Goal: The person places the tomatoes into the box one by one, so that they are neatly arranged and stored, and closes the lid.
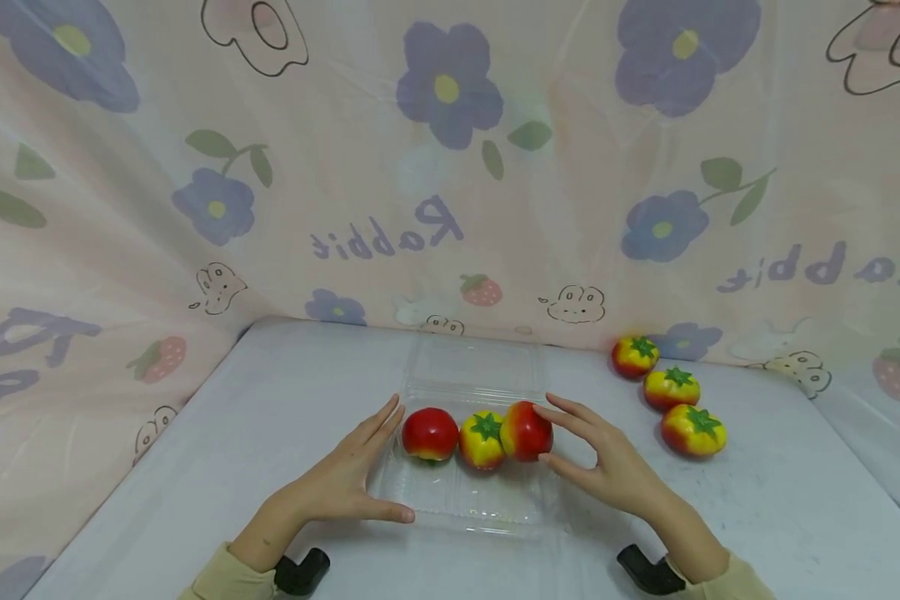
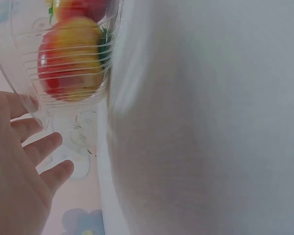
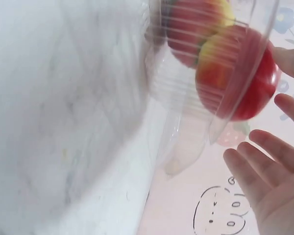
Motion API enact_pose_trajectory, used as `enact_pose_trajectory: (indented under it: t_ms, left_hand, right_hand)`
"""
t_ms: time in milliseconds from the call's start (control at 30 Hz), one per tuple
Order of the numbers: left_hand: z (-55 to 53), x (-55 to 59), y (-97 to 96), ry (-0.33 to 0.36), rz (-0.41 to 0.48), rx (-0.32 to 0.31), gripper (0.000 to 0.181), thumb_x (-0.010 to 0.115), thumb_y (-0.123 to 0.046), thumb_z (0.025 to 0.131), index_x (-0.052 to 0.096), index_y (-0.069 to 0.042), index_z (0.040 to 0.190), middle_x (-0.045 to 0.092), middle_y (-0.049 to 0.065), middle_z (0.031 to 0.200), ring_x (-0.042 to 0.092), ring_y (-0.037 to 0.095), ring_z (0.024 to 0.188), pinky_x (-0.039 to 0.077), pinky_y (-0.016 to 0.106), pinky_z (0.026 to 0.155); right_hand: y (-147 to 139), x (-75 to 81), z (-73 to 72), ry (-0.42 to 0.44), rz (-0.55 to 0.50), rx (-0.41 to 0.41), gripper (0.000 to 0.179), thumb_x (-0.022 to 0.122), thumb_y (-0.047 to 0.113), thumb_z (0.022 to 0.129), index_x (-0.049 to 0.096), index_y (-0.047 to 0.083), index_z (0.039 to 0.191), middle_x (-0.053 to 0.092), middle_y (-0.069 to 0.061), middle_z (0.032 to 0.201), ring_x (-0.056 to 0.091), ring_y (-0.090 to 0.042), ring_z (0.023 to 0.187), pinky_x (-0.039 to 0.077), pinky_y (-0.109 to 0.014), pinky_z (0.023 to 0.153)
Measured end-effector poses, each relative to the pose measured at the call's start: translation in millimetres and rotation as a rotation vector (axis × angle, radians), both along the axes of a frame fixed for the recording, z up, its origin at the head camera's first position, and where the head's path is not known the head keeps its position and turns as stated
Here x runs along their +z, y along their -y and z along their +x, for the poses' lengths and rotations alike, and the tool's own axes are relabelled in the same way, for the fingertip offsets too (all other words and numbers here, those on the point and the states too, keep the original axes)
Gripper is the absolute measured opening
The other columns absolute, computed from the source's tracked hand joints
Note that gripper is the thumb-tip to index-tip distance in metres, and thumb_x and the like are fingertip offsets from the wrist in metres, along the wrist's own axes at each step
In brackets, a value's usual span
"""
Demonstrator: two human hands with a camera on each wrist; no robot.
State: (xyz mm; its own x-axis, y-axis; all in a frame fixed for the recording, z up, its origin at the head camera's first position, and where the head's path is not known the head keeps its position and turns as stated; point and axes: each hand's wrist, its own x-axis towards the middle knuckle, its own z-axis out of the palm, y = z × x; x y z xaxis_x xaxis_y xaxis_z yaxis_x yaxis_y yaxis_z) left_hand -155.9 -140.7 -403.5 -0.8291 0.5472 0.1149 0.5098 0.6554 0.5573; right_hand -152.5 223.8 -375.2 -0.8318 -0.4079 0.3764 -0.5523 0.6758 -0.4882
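A clear plastic clamshell box [image 1: 487, 504] lies with its lid [image 1: 472, 364] folded back. Across it sit three red-and-yellow toy tomatoes: a left one [image 1: 430, 434], a middle one [image 1: 483, 442] with its green star top up, and a right one [image 1: 527, 432] tilted against the middle one, bulging above the rim [image 3: 245, 81]. My right hand [image 1: 607, 462] touches the right tomato's outer side with thumb and index finger, the other fingers spread. My left hand [image 1: 345, 479] is beside the box's left edge, fingers extended along the rim and thumb by the front corner.
Three more toy tomatoes stand in a slanting row at the back right: a far one [image 1: 634, 357], a middle one [image 1: 671, 389] and a near one [image 1: 693, 431]. A white table [image 1: 195, 467] lies underneath. Behind it hangs a flower-and-rabbit printed curtain [image 1: 540, 200].
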Motion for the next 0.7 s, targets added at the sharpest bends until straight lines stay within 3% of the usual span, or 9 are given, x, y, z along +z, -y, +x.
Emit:
enact_pose_trajectory:
  t_ms: [267, 700]
  left_hand:
    - [1.1, 1.5, 0.3, -0.001, 0.005, -0.005, 0.118, 0.07, -0.071, 0.066, 0.015, -0.016, 0.155, 0.006, 0.003, 0.163, 0.019, 0.033, 0.146, 0.03, 0.061, 0.109]
    - [1.2, 2.3, 0.3, -0.005, 0.014, -0.013, 0.12, 0.072, -0.07, 0.066, 0.015, -0.013, 0.155, 0.005, 0.003, 0.163, 0.019, 0.034, 0.146, 0.03, 0.062, 0.109]
  right_hand:
    - [-13, 0.4, 1.9, -0.04, -0.003, -0.025, 0.054, 0.077, 0.024, 0.082, 0.058, 0.017, 0.132, 0.051, -0.009, 0.141, 0.051, -0.035, 0.126, 0.047, -0.06, 0.093]
    - [-36, 3.1, 8.1, -0.082, 0.019, -0.107, 0.056, 0.076, 0.02, 0.082, 0.057, 0.023, 0.134, 0.052, -0.014, 0.139, 0.051, -0.038, 0.123, 0.047, -0.064, 0.088]
